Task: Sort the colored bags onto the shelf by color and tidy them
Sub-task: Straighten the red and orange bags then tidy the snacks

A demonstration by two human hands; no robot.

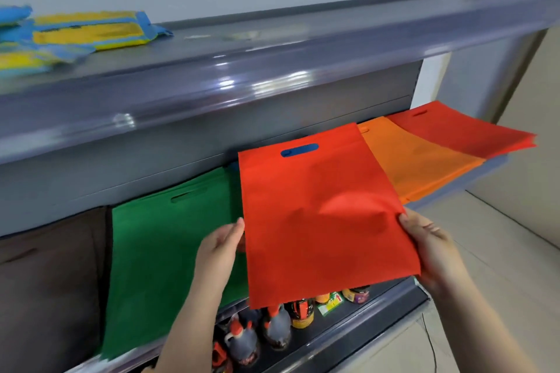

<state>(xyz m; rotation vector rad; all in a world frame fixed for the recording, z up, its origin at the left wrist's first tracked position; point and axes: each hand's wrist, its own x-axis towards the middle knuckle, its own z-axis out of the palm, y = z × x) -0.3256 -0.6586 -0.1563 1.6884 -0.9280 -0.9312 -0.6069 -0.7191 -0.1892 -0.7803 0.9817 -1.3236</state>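
I see right hand (430,248) thumb pinching the red bag (321,215) at its right edge; left hand (219,244) fingers curled round its left edge. Bag held flat above the middle shelf (497,166), partly over the green bag (163,251). Orange bag (415,160) just right, brown bag (48,281) far left. Sauce bottles (272,330) below.

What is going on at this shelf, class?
A person holds a red bag by its lower sides, left hand and right hand, over the middle shelf. Brown, green, orange and red stacks already lie there. A blue bag shows through the handle slot.
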